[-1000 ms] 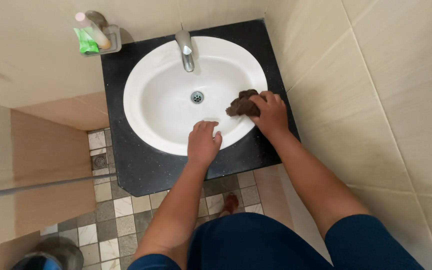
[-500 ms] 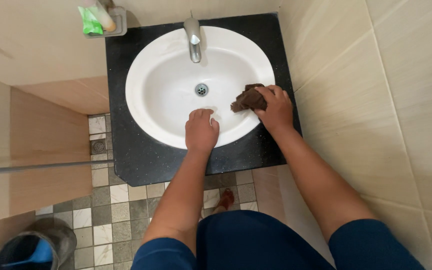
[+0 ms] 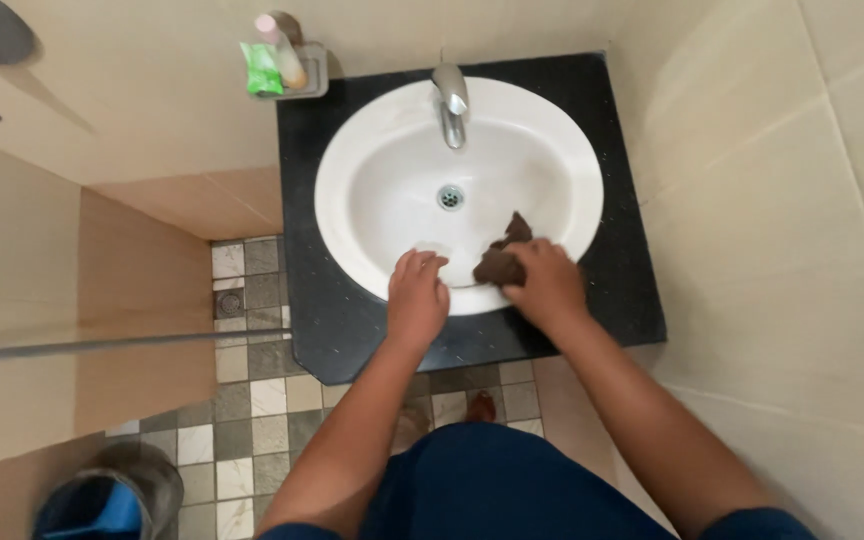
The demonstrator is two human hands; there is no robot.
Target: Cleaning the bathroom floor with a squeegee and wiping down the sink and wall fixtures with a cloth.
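**Brown cloth working the near wall of the basin**

The right hand [image 3: 549, 285] is closing its fingers down over a crumpled brown cloth [image 3: 502, 258] and pressing it against the inner slope of the white sink [image 3: 392, 140], on the side nearest the person and a little right of the drain [image 3: 450, 197]. The fingers are curled, and a dark corner of cloth is poking out toward the drain. The left hand [image 3: 418, 297] is resting flat on the near rim of the basin, just beside the right one, its fingers loosely spread and gripping nothing; it looks to be bracing only.

The cloth is looking soft and limp, bunching into folds under the palm, so it should be light and should mould to the curved bowl. It may be damp, though that cannot be read from here. Bunched in the middle under the palm seems the sound place to hold it, since a loose edge would likely drag and flop. The glazed basin is looking smooth and probably slick, so the cloth should slide easily.

Around them, the black counter [image 3: 352, 330] is framing the sink, the chrome tap [image 3: 450, 100] is standing at the far rim, and a small holder [image 3: 302, 80] with a green packet [image 3: 262, 68] is hanging on the wall at the far left corner.
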